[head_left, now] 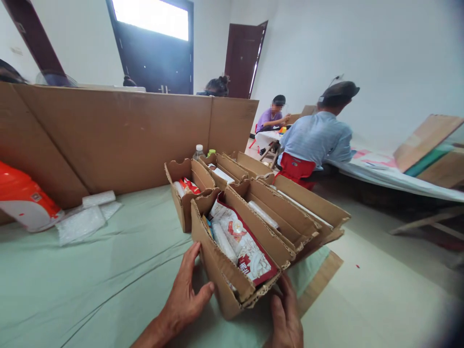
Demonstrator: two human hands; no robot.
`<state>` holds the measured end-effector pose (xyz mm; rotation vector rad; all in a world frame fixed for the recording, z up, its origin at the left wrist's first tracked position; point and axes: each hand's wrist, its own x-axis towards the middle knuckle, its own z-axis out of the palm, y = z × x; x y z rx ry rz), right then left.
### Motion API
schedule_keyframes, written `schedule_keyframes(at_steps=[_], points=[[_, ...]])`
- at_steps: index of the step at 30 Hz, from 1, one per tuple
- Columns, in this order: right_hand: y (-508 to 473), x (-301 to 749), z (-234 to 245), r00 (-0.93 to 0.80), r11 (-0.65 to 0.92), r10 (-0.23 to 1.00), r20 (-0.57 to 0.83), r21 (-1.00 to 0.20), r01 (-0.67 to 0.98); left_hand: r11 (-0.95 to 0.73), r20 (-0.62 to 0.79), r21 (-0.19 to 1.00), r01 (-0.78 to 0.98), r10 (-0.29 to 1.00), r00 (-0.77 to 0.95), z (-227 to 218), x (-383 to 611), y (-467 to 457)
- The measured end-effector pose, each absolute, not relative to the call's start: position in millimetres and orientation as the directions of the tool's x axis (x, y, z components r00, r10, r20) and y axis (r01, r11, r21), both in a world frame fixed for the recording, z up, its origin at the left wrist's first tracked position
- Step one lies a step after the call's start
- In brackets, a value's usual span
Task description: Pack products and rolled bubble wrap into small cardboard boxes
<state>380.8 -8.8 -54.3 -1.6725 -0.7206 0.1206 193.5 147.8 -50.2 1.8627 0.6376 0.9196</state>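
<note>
A narrow cardboard box stands at the front of a group of similar boxes on the green cloth. Inside it are a white and dark-red printed packet and a bubble-wrapped item. My left hand is at the box's left wall, fingertips against it, thumb spread apart, gripping nothing. By the near right corner is my right hand, its fingers stretched up along the box side and partly hidden by it. Neither hand is wrapped round anything.
Behind stand more cardboard boxes, one holding a red packet. A tall cardboard panel borders the table. Bubble wrap and an orange-white bag lie left. A person in blue sits beyond the table's right edge.
</note>
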Motion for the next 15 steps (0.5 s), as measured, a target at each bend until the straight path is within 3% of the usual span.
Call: schedule_keyframes(at_steps=[8, 15], points=[[-11, 387, -60, 0.773, -0.077, 0.547, 0.321, -0.9, 0.428, -0.45, 0.328, 0.891, 0.06, 0.729, 0.6, -56, 194, 140], [-5, 385, -55, 0.758, -0.069, 0.549, 0.352, -0.885, 0.461, -0.532, 0.247, 0.833, 0.152, 0.603, 0.758, -107, 181, 99]])
